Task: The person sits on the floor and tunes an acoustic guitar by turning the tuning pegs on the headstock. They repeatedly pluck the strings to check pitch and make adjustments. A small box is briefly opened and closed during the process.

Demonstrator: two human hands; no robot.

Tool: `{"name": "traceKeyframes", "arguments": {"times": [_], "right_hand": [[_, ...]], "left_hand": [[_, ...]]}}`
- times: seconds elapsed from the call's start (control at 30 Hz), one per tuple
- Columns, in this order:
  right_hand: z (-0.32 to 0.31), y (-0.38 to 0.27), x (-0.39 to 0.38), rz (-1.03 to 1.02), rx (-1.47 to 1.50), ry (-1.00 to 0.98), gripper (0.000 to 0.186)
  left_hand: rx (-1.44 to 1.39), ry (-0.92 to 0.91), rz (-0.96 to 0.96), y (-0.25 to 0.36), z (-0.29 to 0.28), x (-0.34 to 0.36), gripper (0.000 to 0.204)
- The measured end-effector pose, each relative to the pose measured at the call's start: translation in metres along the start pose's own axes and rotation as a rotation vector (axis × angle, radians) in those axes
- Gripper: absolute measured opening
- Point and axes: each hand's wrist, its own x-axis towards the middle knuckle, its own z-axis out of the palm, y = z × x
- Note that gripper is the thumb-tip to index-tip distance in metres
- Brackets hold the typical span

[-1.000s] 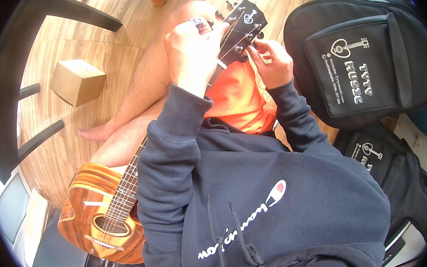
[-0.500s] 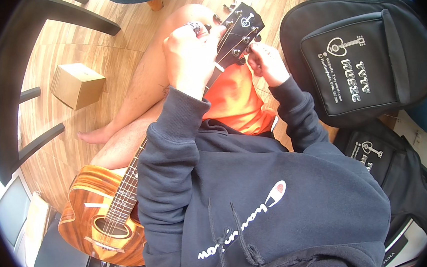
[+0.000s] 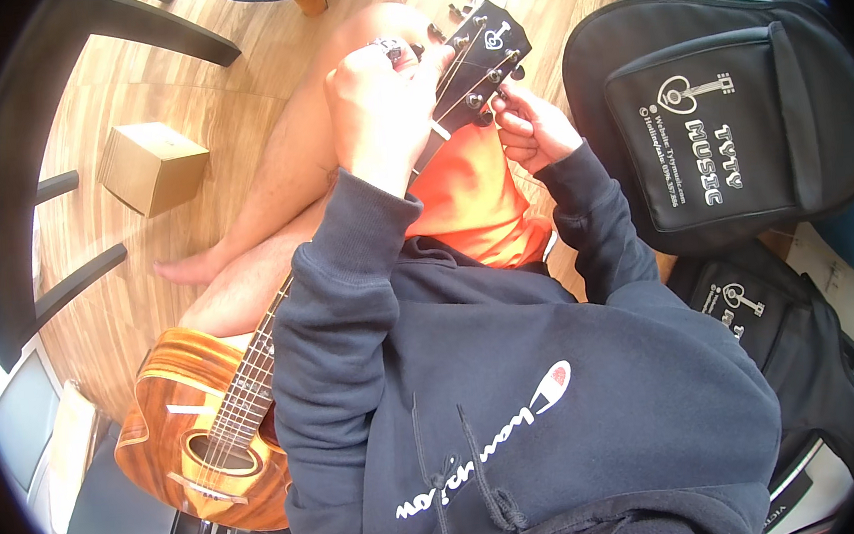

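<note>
An acoustic guitar (image 3: 171, 393) slants across my lap, its glossy brown body at lower left. Its neck passes behind my left sleeve. The black headstock (image 3: 484, 60), with strings and metal posts, points up and right. My left hand (image 3: 382, 105) is closed at the headstock's left edge, fingertips near the strings; strong light hides what they grip. A dark, shiny ring-like piece (image 3: 388, 49) shows on its fingers. On the other edge, my right hand (image 3: 537, 130) pinches a tuning peg (image 3: 502, 93) with thumb and forefinger, the other fingers curled loosely.
A black gig bag (image 3: 629, 151) stands on the right, with another black bag (image 3: 794, 338) below it. A cardboard box (image 3: 153, 168) sits on the wooden floor at left, near dark chair legs (image 3: 82, 284). Orange shorts (image 3: 482, 202) show beneath the headstock.
My right hand has turned at the tuning peg, and its fingers show more from the palm side. The headstock has shifted very slightly. My left hand stays almost in place.
</note>
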Motion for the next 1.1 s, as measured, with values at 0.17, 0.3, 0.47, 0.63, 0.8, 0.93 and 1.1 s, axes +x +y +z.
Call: {"name": "traceKeyframes", "arguments": {"times": [0.17,0.3,0.47,0.63,0.8,0.93,1.1], "right_hand": [[0.025,0.027,0.01,-0.742,-0.979,0.628,0.021],[0.012,0.025,0.013,-0.582,-0.697,0.402,0.022],[0.027,0.005,0.005,-0.206,-0.322,0.449,0.031],[0.025,0.028,0.01,-0.823,-1.052,0.609,0.023],[-0.003,-0.008,0.0,0.029,-0.072,0.068,0.035],[0.029,0.01,0.001,-0.453,-0.722,0.62,0.029],[0.022,0.029,0.009,-0.903,-1.002,0.603,0.015]], "left_hand": [[-0.052,0.018,0.016,0.002,-0.001,0.002,0.039],[-0.047,0.02,0.015,-0.002,0.001,0.0,0.039],[-0.016,0.049,0.023,0.002,0.002,0.001,0.04],[-0.038,0.025,-0.012,0.006,-0.001,0.001,0.041],[-0.05,0.031,-0.032,0.001,0.002,-0.001,0.042],[-0.009,0.078,0.064,0.0,0.003,0.002,0.049],[-0.051,0.048,0.026,0.0,0.002,0.002,0.044]]}}
